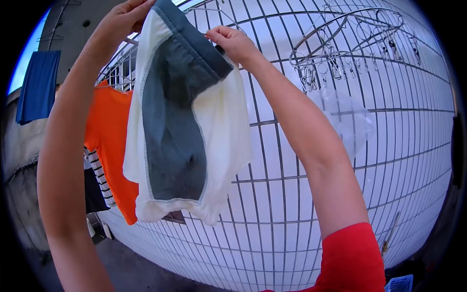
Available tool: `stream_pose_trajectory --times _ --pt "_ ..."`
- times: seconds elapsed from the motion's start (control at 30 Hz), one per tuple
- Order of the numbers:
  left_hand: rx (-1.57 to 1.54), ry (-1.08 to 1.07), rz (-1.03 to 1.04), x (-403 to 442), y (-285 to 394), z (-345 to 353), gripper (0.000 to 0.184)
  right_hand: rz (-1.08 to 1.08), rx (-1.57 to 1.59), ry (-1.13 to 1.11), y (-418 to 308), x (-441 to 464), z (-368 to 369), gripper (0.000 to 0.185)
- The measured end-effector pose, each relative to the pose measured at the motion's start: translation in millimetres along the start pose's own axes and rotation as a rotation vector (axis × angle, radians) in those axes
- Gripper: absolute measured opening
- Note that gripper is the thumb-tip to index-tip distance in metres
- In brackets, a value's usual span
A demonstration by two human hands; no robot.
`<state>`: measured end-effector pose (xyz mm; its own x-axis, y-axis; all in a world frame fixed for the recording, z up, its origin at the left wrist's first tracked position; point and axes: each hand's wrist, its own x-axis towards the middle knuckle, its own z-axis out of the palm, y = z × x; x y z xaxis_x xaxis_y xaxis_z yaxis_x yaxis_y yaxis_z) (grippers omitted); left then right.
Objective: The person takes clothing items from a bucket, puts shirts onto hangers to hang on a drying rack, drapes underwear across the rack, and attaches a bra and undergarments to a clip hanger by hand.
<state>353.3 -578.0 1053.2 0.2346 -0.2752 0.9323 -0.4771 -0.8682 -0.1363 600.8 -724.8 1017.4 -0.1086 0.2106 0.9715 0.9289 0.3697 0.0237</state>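
Raised at the upper left, my left hand (130,13) is closed at the top corner of a grey-and-white garment (175,121). My right hand (234,45) pinches near the other end of its wide dark grey band. The garment hangs down between both hands, with a long grey panel framed by white cloth and pale stitching. I cannot tell its exact kind. Behind the band, part of a thin wire hanger (214,9) shows at the top. The left fingertips are partly cut off by the upper edge of the view.
An orange shirt (113,146) hangs behind on the left, beside striped cloth (98,177). Farther left hangs a blue cloth (40,85). A metal clip hanger (335,53) with several pegs is at the upper right, above a clear plastic bag (343,119). A tiled wall (292,209) stands ahead.
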Motion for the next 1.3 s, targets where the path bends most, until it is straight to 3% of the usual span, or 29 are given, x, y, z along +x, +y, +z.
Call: stream_pose_trajectory --times 0.07,0.2,0.27,0.3,0.47,0.53,0.6,0.67,0.7,0.73,0.77,0.87,0.93,1.0,1.07,1.2,1.3 --pt "0.108 0.053 0.002 7.6 -0.1 6.0 0.032 -0.003 0.186 0.042 -0.7 -2.6 7.9 0.024" --pt "0.167 -0.069 -0.127 17.6 15.9 23.6 0.031 -0.08 0.262 0.082 13.1 6.3 17.4 0.027" --pt "0.24 0.001 -0.119 17.8 17.1 31.8 0.024 -0.099 0.267 0.096 12.5 8.1 22.1 0.027" --pt "0.474 0.111 -0.086 9.9 33.8 45.0 0.021 -0.114 0.298 0.095 12.1 9.4 24.6 0.027" --pt "0.401 0.305 -0.178 8.3 31.2 62.4 0.022 -0.055 0.233 0.031 10.9 19.3 29.5 0.021" --pt "0.766 0.25 -0.303 13.6 31.3 62.3 0.024 -0.14 0.342 0.04 13.9 23.2 41.7 0.02" --pt "0.837 0.292 -0.245 5.1 38.8 63.1 0.026 -0.251 0.419 0.033 13.9 27.5 48.0 0.02" --pt "0.973 0.374 -0.121 -4.9 47.9 71.7 0.03 -0.201 0.455 0.023 11.8 15.1 45.9 0.019" --pt "1.025 0.487 0.094 -6.2 30.4 66.4 0.034 -0.155 0.576 0.149 14.3 7.4 43.3 0.02" --pt "1.002 0.405 -0.101 3.1 41.3 56.8 0.037 -0.108 0.695 0.274 20.0 2.7 38.5 0.022" --pt "0.964 0.393 -0.062 -1.6 41.8 51.8 0.039 -0.138 0.692 0.268 46.8 -4.8 30.0 0.036" --pt "0.997 0.389 -0.004 -9.3 43.4 48.0 0.042 0.15 0.754 0.357 88.9 -24.7 0.0 0.051" --pt "1.062 0.405 0.016 1.9 27.9 34.2 0.044 0.149 0.722 0.461 106.3 -25.6 -15.5 0.053" --pt "1.179 0.439 -0.104 18.5 8.9 24.0 0.046 0.119 0.674 0.492 117.1 -19.5 -29.6 0.053" --pt "1.147 0.419 -0.056 22.8 -6.3 16.1 0.047 0.094 0.632 0.523 127.9 -14.4 -44.3 0.053" --pt "1.174 0.408 0.013 24.8 -12.9 9.8 0.049 0.056 0.679 0.79 159.6 0.9 -85.6 0.047" --pt "1.064 0.379 0.012 19.8 -11.5 8.3 0.048 0.036 0.503 0.868 164.3 18.5 -103.6 0.051"
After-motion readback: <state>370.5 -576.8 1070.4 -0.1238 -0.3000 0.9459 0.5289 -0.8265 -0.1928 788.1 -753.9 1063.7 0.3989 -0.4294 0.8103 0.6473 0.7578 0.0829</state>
